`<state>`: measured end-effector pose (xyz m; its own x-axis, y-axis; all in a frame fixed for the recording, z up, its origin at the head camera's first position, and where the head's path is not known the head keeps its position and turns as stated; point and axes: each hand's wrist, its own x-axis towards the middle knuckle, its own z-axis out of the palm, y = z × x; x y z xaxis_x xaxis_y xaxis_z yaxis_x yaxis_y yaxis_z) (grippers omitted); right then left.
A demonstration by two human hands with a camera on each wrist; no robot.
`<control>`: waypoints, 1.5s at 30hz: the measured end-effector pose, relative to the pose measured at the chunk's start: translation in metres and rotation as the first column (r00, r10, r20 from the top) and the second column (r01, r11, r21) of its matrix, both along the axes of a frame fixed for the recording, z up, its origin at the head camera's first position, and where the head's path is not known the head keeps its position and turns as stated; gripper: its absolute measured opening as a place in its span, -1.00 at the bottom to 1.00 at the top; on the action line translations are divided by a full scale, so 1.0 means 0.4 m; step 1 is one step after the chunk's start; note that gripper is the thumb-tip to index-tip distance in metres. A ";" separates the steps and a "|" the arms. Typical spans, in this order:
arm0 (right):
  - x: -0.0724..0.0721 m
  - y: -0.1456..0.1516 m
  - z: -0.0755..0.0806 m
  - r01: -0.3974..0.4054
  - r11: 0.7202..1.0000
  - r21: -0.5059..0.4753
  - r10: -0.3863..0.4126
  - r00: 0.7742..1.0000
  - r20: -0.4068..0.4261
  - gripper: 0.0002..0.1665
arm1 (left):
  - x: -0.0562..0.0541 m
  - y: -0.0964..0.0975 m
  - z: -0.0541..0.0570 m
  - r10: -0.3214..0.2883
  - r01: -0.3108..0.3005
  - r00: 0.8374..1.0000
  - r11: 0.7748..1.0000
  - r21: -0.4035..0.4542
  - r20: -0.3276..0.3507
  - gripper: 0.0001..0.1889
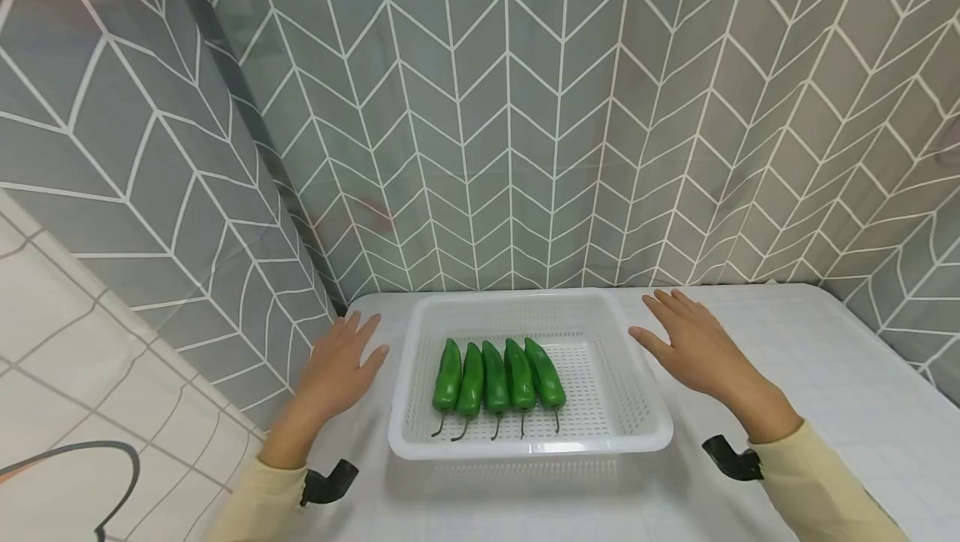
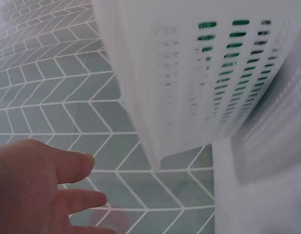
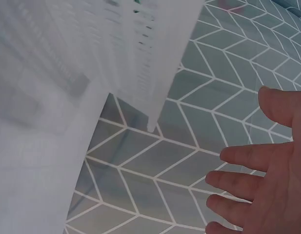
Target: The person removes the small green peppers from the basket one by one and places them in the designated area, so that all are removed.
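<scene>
A white plastic basket (image 1: 525, 447) with perforated walls sits on the white table in the head view. Inside it, several long green chili peppers (image 1: 497, 379) lie side by side, stems toward the near rim, mostly left of centre. My left hand (image 1: 337, 367) is held just left of the basket, fingers extended and holding nothing. On the other side, my right hand (image 1: 693, 346) hovers by the right rim, also with straight fingers and nothing in it. Both wrist views show a gap between the hand and the basket wall (image 2: 179, 97); green shows through its slots.
The white table (image 1: 795, 342) extends to the right of the basket. A grey curtain (image 1: 480, 150) with white chevron lines hangs behind the table and along the sides. At lower left are pale tiles (image 1: 90, 392) and a dark curved cable (image 1: 123, 445).
</scene>
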<state>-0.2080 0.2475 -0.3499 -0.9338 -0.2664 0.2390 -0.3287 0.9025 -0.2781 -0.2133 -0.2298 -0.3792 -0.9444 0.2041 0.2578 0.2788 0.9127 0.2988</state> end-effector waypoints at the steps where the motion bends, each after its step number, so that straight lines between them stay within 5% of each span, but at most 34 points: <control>1: -0.001 -0.005 0.004 -0.005 1.000 -0.004 0.005 1.000 -0.002 -0.21 | -0.002 0.001 -0.005 -0.008 0.008 1.000 1.000 0.015 -0.011 -0.44; 16: -0.019 -0.065 0.039 -0.079 0.994 -0.079 0.080 0.997 0.007 -0.34 | -0.022 0.022 -0.052 -0.060 0.041 0.997 0.954 0.298 0.052 -0.46; 28: -0.039 -0.111 0.061 -0.121 0.988 -0.098 0.127 0.990 0.057 -0.35 | -0.028 0.037 -0.094 -0.075 -0.028 0.970 0.911 0.412 0.232 -0.46; 34: -0.048 -0.133 0.062 -0.139 0.982 -0.125 0.150 0.986 0.078 -0.36 | -0.035 0.046 -0.111 -0.108 -0.032 0.963 0.863 0.504 0.247 -0.48; 42: -0.073 -0.164 0.044 -0.156 0.977 -0.145 0.172 0.979 0.109 -0.37 | -0.055 0.044 -0.144 -0.190 -0.061 0.932 0.754 0.654 0.307 -0.44; 45: -0.083 -0.169 0.036 -0.156 0.977 -0.148 0.176 0.975 0.134 -0.37 | -0.059 0.042 -0.152 -0.218 -0.063 0.923 0.730 0.680 0.319 -0.42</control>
<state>-0.2410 0.1800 -0.3356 -0.9065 -0.3951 0.1487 -0.4178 0.7890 -0.4505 -0.2368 -0.2128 -0.4399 -0.9822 0.1877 0.0081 0.0862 0.4124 0.9069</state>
